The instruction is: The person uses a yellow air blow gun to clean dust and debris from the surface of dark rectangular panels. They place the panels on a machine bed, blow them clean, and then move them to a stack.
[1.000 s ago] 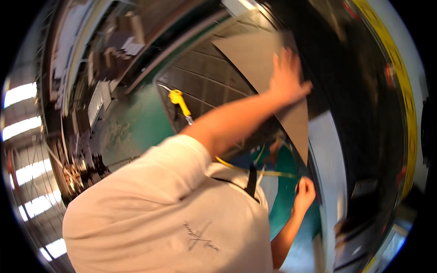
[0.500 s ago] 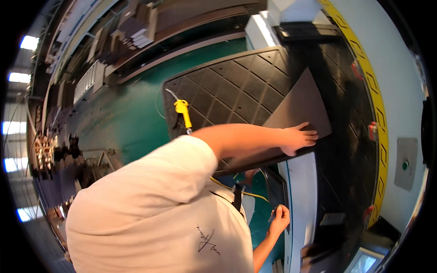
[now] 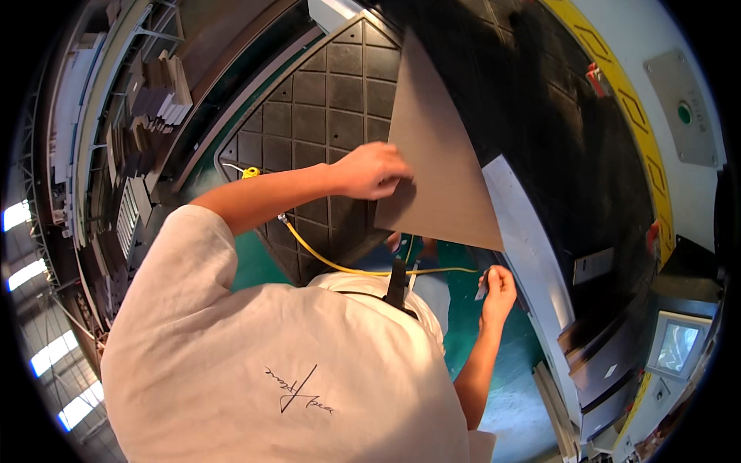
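A flat brown-grey sheet panel (image 3: 444,154) lies at an angle across the edge of a black ribbed board (image 3: 336,100) and the dark machine bed. My left hand (image 3: 372,171) hovers at the panel's left edge, its fingers loosely bent and slightly blurred, with nothing seen in them. Lower right, my right hand (image 3: 499,287) pinches a small flat grey piece (image 3: 482,287) between thumb and fingers. What that piece is, I cannot make out. My left forearm partly covers a yellow air blow gun (image 3: 251,173) on the ribbed board.
A yellow hose (image 3: 332,265) runs from the gun past my waist. To the right, a pale metal rail (image 3: 532,239) borders the dark bed (image 3: 532,116), with a yellow-striped edge (image 3: 641,123) beyond. Stacked boards (image 3: 166,92) stand far left. Lower right is a small screen (image 3: 675,345).
My left hand has come off the panel's face to its left edge, its fingers bending. The panel has swung round, its near end closer to me. My right hand keeps the grey piece.
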The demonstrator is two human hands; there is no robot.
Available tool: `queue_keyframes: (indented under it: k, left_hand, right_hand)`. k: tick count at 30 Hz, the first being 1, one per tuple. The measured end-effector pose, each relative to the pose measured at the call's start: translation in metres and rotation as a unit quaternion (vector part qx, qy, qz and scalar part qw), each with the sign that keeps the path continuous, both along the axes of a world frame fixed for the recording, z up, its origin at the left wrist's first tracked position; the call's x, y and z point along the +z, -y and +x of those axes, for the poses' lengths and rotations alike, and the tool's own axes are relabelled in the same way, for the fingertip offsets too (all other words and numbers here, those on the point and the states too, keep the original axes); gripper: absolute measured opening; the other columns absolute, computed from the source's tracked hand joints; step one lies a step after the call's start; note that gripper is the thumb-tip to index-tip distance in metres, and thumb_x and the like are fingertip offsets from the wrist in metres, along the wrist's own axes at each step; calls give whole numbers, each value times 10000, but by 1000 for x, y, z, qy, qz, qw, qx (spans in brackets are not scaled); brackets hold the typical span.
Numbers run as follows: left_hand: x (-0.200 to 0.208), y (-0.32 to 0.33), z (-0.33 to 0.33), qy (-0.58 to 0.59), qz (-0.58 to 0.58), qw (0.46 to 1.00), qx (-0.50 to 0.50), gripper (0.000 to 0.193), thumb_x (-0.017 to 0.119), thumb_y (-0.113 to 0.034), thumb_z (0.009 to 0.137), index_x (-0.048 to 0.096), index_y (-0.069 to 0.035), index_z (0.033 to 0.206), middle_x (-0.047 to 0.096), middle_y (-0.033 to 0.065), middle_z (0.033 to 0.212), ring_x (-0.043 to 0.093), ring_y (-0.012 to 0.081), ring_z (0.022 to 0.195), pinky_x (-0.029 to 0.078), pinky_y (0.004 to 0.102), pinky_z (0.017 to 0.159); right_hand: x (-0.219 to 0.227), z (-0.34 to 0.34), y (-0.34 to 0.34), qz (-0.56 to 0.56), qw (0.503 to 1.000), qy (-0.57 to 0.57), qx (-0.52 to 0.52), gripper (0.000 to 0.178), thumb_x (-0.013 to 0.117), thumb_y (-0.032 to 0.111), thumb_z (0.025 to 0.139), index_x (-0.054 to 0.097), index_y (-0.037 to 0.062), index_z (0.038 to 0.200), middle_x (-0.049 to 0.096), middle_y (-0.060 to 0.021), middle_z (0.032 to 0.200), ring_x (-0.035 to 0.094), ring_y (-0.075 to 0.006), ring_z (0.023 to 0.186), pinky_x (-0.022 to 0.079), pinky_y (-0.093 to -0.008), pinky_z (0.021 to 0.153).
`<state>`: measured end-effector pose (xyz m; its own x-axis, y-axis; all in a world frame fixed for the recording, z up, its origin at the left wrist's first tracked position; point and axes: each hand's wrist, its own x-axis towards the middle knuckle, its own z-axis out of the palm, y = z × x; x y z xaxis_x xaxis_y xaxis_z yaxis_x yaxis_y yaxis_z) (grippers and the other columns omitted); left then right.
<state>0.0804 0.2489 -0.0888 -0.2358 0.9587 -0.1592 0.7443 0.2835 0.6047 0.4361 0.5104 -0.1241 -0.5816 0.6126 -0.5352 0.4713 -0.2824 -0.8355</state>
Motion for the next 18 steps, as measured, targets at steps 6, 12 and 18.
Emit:
queue_keyframes:
  k: [6,12,18]
  left_hand:
    - [-22,-51,26,-188,66,963,182,497,802,-320,872,627,-124,1294,590,48,1388,525,324,1278,433,476,1001]
    - [-45,-64,40,-211,76,935,275,451,716,-329,918,609,-106,1295,537,151,1378,434,369,1421,331,511,1144]
    - [-45,-65,38,-212,108,932,273,454,700,-291,895,610,-79,1286,537,167,1380,427,394,1425,309,546,1199]
  right_hand:
    - [-18,5,-5,-12,999,4,-35,141,642,139,1062,674,14,1117,693,-38,933,658,-107,848,550,-261,798]
    - [-7,-8,-17,139,989,35,32,184,651,151,1061,715,-3,1138,698,-20,964,654,-111,869,522,-265,792]
    - [-2,-25,-29,216,965,76,126,220,707,208,1005,755,10,1089,711,-85,950,662,-203,884,513,-332,823]
